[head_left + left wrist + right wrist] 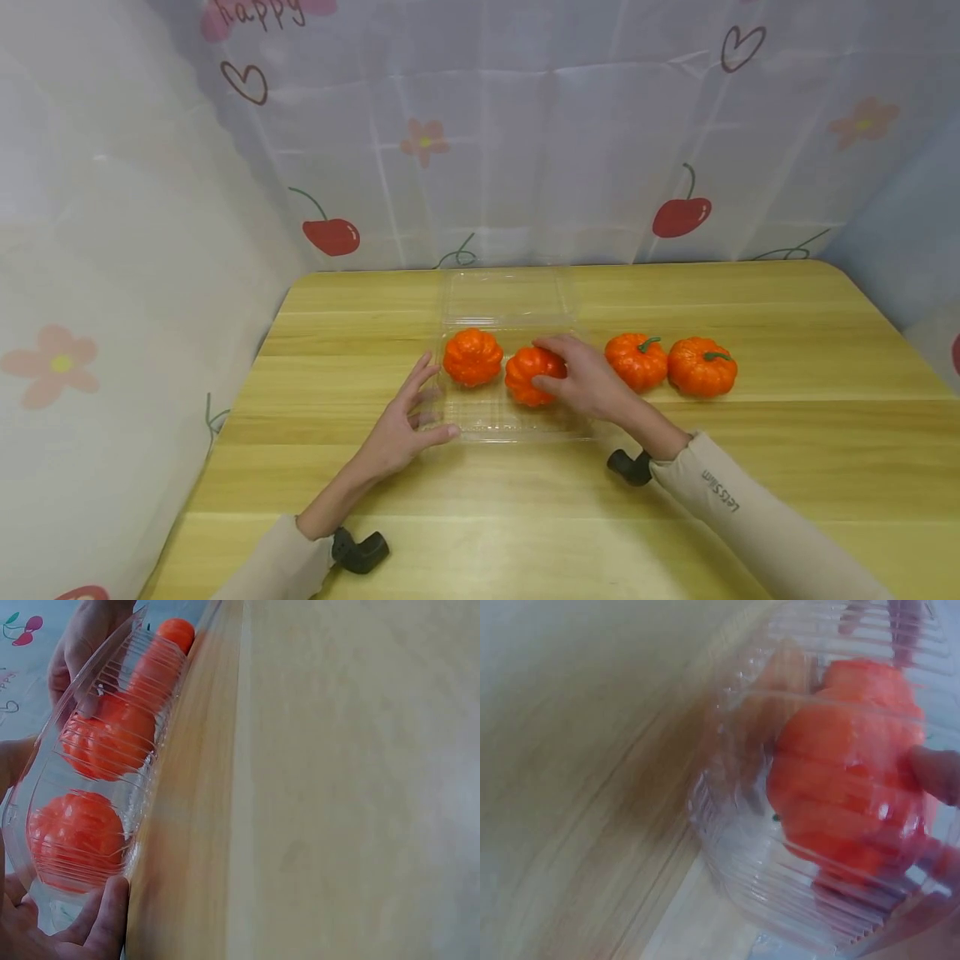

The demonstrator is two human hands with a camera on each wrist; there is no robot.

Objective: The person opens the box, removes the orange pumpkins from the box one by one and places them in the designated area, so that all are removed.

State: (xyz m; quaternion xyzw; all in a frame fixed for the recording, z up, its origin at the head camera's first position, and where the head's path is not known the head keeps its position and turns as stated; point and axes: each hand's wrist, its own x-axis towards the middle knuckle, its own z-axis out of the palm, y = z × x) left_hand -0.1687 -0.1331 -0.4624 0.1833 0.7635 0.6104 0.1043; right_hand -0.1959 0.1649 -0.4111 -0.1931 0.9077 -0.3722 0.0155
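Note:
An open clear plastic clamshell container lies on the table, its lid folded back away from me. In its left part sits an orange toy pumpkin. My right hand holds a second orange pumpkin within the container, thumb on the near side and fingers over the top. In the right wrist view, this held pumpkin shows through the clear wall. My left hand is at the container's left side with fingers spread, the thumb by the near-left corner.
Two more orange pumpkins with green stems, a nearer-left one and a right one, sit side by side right of the container. A printed cloth hangs behind the wooden table. Black wrist mounts stick out from both sleeves.

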